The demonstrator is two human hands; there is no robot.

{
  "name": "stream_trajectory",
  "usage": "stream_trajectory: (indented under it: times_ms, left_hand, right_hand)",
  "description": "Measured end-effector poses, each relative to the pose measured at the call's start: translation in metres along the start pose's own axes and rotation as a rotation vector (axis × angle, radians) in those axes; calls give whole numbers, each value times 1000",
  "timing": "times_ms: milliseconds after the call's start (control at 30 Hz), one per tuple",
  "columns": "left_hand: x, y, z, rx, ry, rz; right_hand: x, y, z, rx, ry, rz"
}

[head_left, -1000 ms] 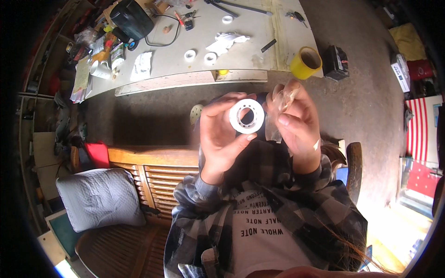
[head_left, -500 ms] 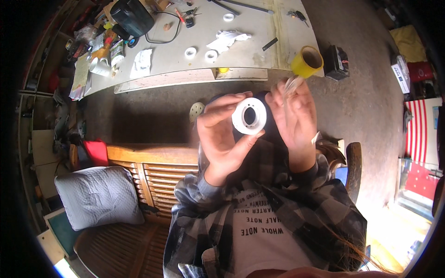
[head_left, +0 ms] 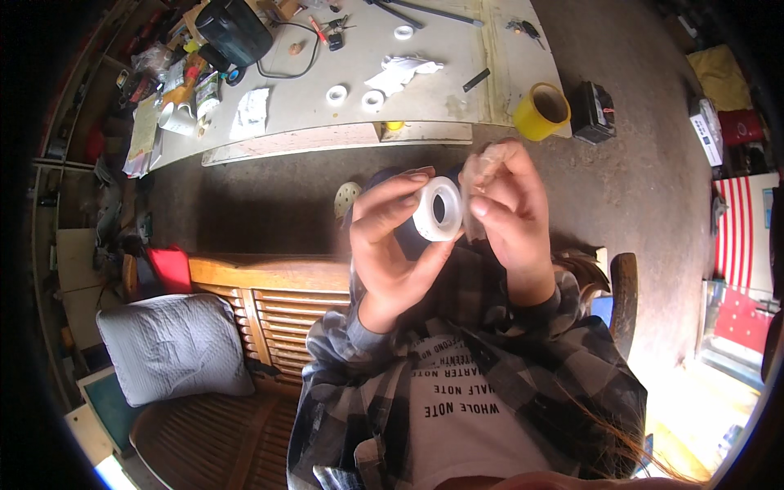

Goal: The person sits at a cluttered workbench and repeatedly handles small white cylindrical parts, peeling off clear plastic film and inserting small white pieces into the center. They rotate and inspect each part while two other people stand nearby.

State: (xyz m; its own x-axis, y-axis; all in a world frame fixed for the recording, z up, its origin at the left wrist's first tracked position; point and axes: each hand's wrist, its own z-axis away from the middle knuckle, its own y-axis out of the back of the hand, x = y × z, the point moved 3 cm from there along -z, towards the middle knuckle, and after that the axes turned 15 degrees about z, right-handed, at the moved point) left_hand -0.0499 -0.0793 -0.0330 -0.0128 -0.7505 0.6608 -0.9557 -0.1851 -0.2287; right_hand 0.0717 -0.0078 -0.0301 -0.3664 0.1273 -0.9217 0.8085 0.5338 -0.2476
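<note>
My left hand (head_left: 390, 237) is closed around the rim of a white tape roll (head_left: 426, 219), thumb below and fingers above. Its round hole faces up and to the right. Close by on the right, my right hand (head_left: 516, 211) pinches a crumpled piece of clear film (head_left: 483, 173) between thumb and fingers. The film hangs down next to the roll's right edge, and blur hides whether the two touch. Both hands are held up in front of my checked shirt, short of the table.
Beyond my hands stands a pale table (head_left: 310, 106) with white rings (head_left: 373, 100), a crumpled white cloth (head_left: 402, 73) and a dark container (head_left: 234, 31). A yellow cylinder (head_left: 542, 110) is at its right corner, beside a black box (head_left: 593, 112). A grey cushion (head_left: 175, 347) lies on the wooden bench (head_left: 269, 282).
My right hand has come left and closer to the tape roll, bringing the clear film beside it. In my left hand the roll has turned slightly to the right.
</note>
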Motion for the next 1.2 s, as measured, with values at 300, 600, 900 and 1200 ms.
stream_trajectory:
  times_ms: [300, 600, 900, 1200]
  left_hand:
    - [6, 8, 1, -112, -39, -219]
    - [-7, 14, 1, 119, 136, 145]
    - [-14, 16, 0, 157, 240, 448]
    - [-15, 10, 8, 335, 674, 975]
  right_hand:
    - [-4, -4, -2, -63, -122, 330]
    - [-5, -6, -10, -3, 293, 802]
    - [-13, 12, -2, 261, 224, 172]
    - [-17, 7, -2, 190, 100, 39]
